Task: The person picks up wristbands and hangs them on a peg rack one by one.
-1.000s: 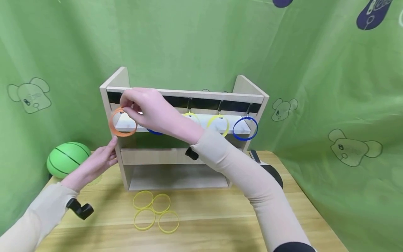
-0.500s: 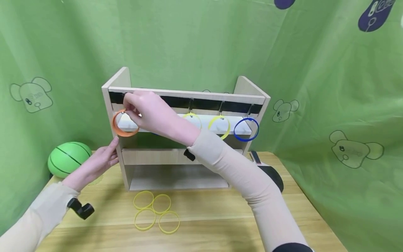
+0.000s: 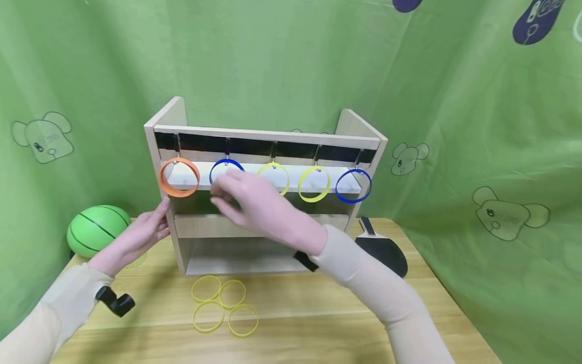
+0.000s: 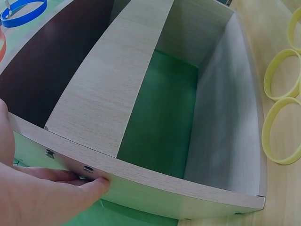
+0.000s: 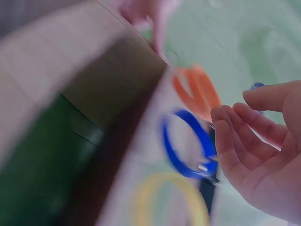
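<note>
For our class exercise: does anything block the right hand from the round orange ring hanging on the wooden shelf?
Nothing visible stands between the right hand and orange ring; a round blue ring hangs beside it.

Shelf's (image 3: 195, 226) upper front: obstructed by five hanging rings (image 3: 313, 199), with the right hand (image 3: 268, 205) before the second from left. Left flank: blocked by the left hand (image 3: 136, 235), ball (image 3: 98, 231) beyond. Passage open: lower bay (image 3: 223, 255), frontally, above the flat rings (image 3: 221, 301).
</note>
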Available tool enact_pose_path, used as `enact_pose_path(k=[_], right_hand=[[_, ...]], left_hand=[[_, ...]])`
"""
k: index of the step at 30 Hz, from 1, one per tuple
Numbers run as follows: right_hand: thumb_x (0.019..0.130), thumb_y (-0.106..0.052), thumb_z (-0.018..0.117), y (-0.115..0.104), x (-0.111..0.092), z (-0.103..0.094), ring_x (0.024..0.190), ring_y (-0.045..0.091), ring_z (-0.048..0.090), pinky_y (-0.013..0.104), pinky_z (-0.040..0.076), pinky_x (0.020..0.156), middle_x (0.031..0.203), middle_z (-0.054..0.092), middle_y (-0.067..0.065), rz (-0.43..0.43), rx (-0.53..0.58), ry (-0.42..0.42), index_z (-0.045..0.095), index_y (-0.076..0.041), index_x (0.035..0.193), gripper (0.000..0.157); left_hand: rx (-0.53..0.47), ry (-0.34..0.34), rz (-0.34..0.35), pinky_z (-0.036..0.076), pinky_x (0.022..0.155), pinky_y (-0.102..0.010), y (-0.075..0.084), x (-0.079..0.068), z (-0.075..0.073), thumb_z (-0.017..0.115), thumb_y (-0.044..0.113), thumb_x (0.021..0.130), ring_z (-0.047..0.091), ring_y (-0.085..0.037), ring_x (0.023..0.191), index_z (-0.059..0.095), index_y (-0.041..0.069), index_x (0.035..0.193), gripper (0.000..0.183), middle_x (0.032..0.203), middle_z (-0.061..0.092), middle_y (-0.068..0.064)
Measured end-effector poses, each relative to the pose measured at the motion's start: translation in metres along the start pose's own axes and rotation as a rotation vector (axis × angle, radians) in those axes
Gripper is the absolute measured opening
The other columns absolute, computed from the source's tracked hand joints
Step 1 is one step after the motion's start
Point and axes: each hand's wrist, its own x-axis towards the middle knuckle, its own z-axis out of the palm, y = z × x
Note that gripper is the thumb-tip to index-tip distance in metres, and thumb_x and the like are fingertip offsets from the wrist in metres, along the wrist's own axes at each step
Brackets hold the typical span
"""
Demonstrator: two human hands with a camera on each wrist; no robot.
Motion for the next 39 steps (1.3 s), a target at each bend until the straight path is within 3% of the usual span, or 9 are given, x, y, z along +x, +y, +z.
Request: enact_pose_path(k=[4, 11, 18, 22, 28, 39], right_hand=[[0.091, -0.008, 0.068, 0.006, -0.045, 0.029, 0.077, 0.01, 0.066, 0.007, 0.054, 0.072, 0.086, 0.07, 0.003, 0.011, 0.038, -0.048, 0.065, -0.005, 0.092, 0.004], [0.091, -0.008, 0.067, 0.012, -0.125, 0.09, 0.074, 0.01, 0.068, 0.002, 0.052, 0.066, 0.086, 0.072, 0.005, 0.213, 0.134, -0.289, 0.067, -0.005, 0.091, 0.003], [0.089, -0.006, 0.068, 0.009, -0.177, 0.134, 0.062, 0.0, 0.055, 0.0, 0.045, 0.056, 0.077, 0.069, 0.001, 0.333, 0.231, -0.419, 0.067, -0.009, 0.085, 0.005], [0.088, -0.008, 0.069, 0.007, -0.189, 0.147, 0.061, -0.006, 0.046, 0.0, 0.041, 0.054, 0.074, 0.065, -0.003, 0.372, 0.248, -0.469, 0.068, -0.01, 0.083, 0.006], [0.088, -0.014, 0.072, 0.005, -0.195, 0.154, 0.066, -0.007, 0.045, -0.001, 0.041, 0.059, 0.078, 0.064, -0.003, 0.401, 0.237, -0.53, 0.069, -0.01, 0.086, 0.005], [0.087, -0.01, 0.072, 0.003, -0.192, 0.156, 0.065, -0.006, 0.041, 0.001, 0.04, 0.055, 0.077, 0.06, -0.003, 0.428, 0.232, -0.552, 0.066, -0.012, 0.084, 0.006]], left_hand=[[-0.014, 0.001, -0.002, 0.006, 0.125, -0.058, 0.001, 0.0, 0.0, 0.02, 0.061, 0.102, -0.002, -0.05, 0.15, -0.013, -0.014, 0.149, 0.095, 0.159, -0.011, -0.035], [-0.017, 0.001, -0.003, 0.006, 0.125, -0.057, 0.001, 0.0, 0.0, 0.021, 0.061, 0.102, -0.001, -0.049, 0.151, -0.012, -0.013, 0.15, 0.095, 0.16, -0.01, -0.035], [-0.008, -0.003, 0.001, 0.005, 0.125, -0.057, 0.003, 0.0, 0.0, 0.02, 0.061, 0.102, -0.002, -0.05, 0.151, -0.012, -0.013, 0.149, 0.094, 0.16, -0.011, -0.034], [-0.008, -0.002, 0.001, 0.005, 0.125, -0.058, 0.003, -0.001, 0.0, 0.02, 0.061, 0.102, -0.003, -0.05, 0.15, -0.013, -0.013, 0.149, 0.094, 0.159, -0.012, -0.034], [-0.012, -0.005, -0.004, 0.005, 0.125, -0.057, 0.002, -0.001, 0.002, 0.02, 0.062, 0.102, -0.003, -0.05, 0.151, -0.013, -0.014, 0.149, 0.095, 0.159, -0.012, -0.034], [-0.006, 0.0, 0.002, 0.006, 0.125, -0.057, 0.002, -0.001, 0.001, 0.02, 0.061, 0.102, -0.001, -0.05, 0.151, -0.011, -0.015, 0.149, 0.095, 0.159, -0.01, -0.035]])
